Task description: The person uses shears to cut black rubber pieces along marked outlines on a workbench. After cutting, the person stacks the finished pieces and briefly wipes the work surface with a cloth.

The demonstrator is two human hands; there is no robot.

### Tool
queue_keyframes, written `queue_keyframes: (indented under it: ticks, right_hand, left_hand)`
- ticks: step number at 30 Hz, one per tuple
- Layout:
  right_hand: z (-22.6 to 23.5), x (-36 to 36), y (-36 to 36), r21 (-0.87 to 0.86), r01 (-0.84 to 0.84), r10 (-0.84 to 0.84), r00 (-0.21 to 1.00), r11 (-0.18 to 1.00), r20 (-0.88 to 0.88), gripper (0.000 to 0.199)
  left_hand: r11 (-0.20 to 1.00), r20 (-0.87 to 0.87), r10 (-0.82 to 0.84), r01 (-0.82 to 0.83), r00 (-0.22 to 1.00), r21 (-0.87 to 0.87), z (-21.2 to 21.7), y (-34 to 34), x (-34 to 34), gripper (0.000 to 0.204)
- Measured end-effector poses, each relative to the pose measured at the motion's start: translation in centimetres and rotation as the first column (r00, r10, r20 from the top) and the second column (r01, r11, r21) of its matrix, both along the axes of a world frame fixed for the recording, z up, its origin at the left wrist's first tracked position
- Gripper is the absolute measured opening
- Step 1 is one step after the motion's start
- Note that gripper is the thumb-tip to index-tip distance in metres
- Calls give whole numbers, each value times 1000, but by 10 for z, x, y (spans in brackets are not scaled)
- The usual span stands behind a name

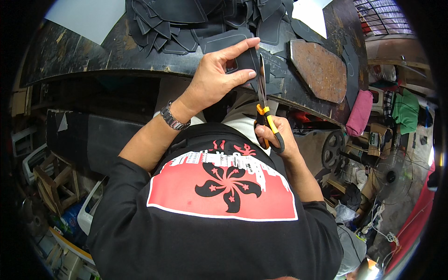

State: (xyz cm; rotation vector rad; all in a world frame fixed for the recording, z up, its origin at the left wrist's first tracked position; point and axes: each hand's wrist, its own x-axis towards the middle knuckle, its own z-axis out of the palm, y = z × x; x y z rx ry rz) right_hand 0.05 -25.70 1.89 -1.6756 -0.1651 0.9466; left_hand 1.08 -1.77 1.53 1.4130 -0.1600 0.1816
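Left hand [215, 77] pinches a black cut-out piece [246, 63] by its edge, holding it taut just above the dark table [70, 56] | Right hand [275, 135], at 5 o'clock from it, grips orange-handled scissors [263, 105], blades up into the piece | Pile of black pieces [186, 23] at 12 o'clock | Brown board [319, 70] at 3 o'clock.

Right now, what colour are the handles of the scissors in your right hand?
Orange and black handles on the steel-bladed scissors, clearest in the head view.
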Motion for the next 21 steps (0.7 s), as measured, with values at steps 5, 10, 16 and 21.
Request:
queue_keyframes:
  ticks: [5,10,16,21]
  right_hand:
    - [-3,1,2,47,5,-6,1000,999,24,34]
    - [0,2,-2,15,-44,44,999,999,5,37]
    - [1,-1,-5,-18,-50,50,999,999,0,34]
    - [3,-3,-7,-48,-57,55,998,997,-31,31]
  left_hand:
    - [991,16,23,-25,1000,131,1,-1,-4,63]
    - [995,42,-2,-3,999,102,2,1,-4,69]
    - [998,10,-47,47,999,41,3,1,-3,75]
    - [998,-7,-58,58,998,8,3,1,-4,81]
